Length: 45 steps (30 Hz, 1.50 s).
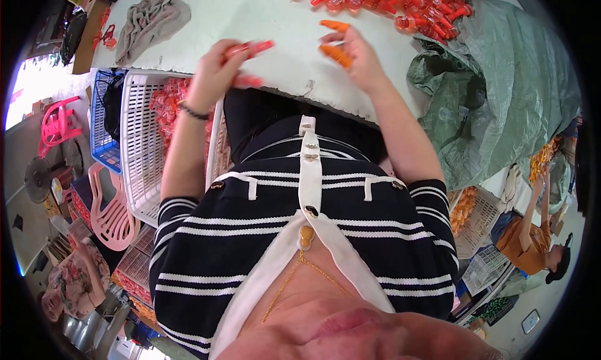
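My left hand (218,64) is closed around a small red bottle (258,47) above the table's near edge. A second red piece (247,81) shows below those fingers, blurred; I cannot tell whether it is another bottle. To the right, my right hand (360,54) has its fingers apart with nothing between them. Orange finger covers (337,55) sit on two of its digits. Beyond both hands, a heap of small red bottles (382,2) with clear rounded ends lies on the white table (288,44).
A white plastic basket (139,134) with red pieces stands left of my lap, beside a blue crate (103,119). A grey cloth (153,19) lies on the table's left. A large green sack (494,97) covers its right side. Other people sit at both sides.
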Motion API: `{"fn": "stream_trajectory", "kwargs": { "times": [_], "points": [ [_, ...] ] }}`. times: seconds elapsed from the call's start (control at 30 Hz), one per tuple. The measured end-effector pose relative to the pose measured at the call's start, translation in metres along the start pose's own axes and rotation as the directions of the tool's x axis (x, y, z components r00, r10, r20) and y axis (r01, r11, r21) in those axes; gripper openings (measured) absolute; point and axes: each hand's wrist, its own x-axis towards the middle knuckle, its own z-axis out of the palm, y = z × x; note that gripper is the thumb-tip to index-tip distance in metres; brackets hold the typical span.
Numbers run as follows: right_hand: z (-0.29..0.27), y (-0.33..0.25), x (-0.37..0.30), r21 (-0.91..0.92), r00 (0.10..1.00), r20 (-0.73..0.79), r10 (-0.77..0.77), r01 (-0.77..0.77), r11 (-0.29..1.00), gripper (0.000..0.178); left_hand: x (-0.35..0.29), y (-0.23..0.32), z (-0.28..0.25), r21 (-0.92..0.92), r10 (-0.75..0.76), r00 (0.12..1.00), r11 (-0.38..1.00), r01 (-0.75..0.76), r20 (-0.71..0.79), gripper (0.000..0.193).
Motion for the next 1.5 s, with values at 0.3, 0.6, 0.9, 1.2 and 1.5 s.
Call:
{"fn": "stream_trajectory", "kwargs": {
  "times": [0.3,0.6,0.9,1.2,1.5],
  "points": [
    [-0.081,0.012,0.090,-0.912,0.850,-0.106,-0.517,0.124,0.391,0.032,-0.012,0.036,-0.064,0.854,0.280,0.952,0.457,-0.249,0.128,0.041],
    [-0.060,0.003,0.109,-0.947,0.906,-0.114,-0.407,0.026,0.322,0.030,0.159,0.008,0.043,0.810,0.497,0.867,0.494,-0.316,0.035,0.037],
    [-0.029,0.003,0.032,-0.662,0.860,-0.041,-0.508,0.358,0.659,0.029,0.167,-0.017,0.062,0.845,0.316,0.946,0.523,-0.113,-0.069,0.040],
    [-0.005,-0.022,-0.022,-0.690,0.903,0.222,-0.367,0.412,0.595,0.035,0.041,-0.001,0.122,-0.410,-0.255,0.966,0.876,0.253,0.052,0.029],
    [-0.107,-0.040,-0.102,-0.768,0.774,-0.538,-0.333,-0.286,0.573,0.036,0.043,-0.016,0.113,-0.533,-0.401,0.855,0.669,0.518,0.328,0.024]
  ]
}}
